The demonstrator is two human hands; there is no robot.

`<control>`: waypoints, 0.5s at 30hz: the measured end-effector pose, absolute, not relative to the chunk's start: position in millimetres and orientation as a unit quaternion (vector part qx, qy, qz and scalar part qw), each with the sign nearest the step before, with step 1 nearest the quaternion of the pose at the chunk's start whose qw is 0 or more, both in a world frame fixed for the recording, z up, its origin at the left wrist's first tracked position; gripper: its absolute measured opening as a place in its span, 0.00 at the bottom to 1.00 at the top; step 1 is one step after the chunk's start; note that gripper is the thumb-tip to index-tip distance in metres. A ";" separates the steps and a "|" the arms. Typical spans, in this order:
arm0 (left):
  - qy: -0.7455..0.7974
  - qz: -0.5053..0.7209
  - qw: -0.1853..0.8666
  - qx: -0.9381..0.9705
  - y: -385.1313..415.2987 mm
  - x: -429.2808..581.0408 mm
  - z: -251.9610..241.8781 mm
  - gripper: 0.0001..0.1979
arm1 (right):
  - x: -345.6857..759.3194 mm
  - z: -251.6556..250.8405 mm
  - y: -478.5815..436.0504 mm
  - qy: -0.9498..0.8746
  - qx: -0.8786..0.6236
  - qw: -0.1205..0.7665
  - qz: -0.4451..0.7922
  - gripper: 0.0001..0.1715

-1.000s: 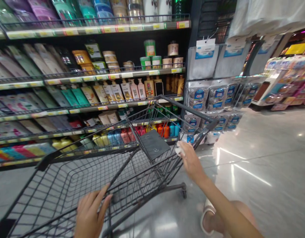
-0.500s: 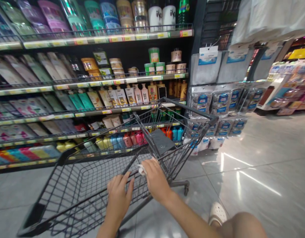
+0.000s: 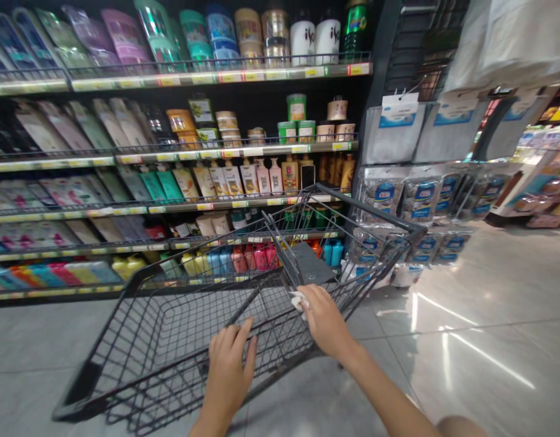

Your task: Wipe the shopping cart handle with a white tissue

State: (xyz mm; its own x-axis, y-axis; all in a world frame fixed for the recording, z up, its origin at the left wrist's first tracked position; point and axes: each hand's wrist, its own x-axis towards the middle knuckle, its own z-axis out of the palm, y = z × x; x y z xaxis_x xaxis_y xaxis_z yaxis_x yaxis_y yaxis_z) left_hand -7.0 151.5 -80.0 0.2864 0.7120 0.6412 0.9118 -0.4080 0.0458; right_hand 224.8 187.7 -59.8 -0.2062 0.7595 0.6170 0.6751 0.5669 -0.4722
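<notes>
Bottles [image 3: 218, 181] fill the far shelves [image 3: 102, 159] on the left. A black cart [image 3: 250, 298] stands near, in the middle. The left hand [image 3: 229, 361] lies on its near rail, fingers loose. Farther right, the right hand [image 3: 324, 318] grips a crumpled white wipe [image 3: 299, 301] at the rail. Packets [image 3: 423, 199] hang far right.

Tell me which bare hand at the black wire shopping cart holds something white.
The bare right hand, nearer the flat dark-grey panel: it pinches a crumpled white wad, perhaps tissue or cloth. The bare left hand shows no such wad.
</notes>
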 end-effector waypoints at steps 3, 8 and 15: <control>-0.519 -0.298 0.167 -0.783 151.7 -6.2 -78.7 0.15 | 252.7 -65.0 195.7 -0.745 -0.496 0.447 0.013 0.16; -0.518 -0.306 0.175 -0.779 153.7 -1.8 -79.1 0.14 | 271.5 -70.5 202.8 -0.712 -0.523 0.468 -0.018 0.15; -0.511 -0.316 0.189 -0.777 153.5 0.4 -80.9 0.14 | 265.0 -75.0 202.4 -0.707 -0.534 0.463 -0.024 0.14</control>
State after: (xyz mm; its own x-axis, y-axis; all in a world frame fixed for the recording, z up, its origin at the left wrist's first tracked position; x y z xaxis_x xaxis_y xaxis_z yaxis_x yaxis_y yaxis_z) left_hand 0.4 153.5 -80.9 0.2782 0.6736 0.6848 0.9131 -0.4067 0.0291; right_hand 265.0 202.4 -75.0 -0.0021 0.7325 0.6808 0.7775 0.4293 -0.4595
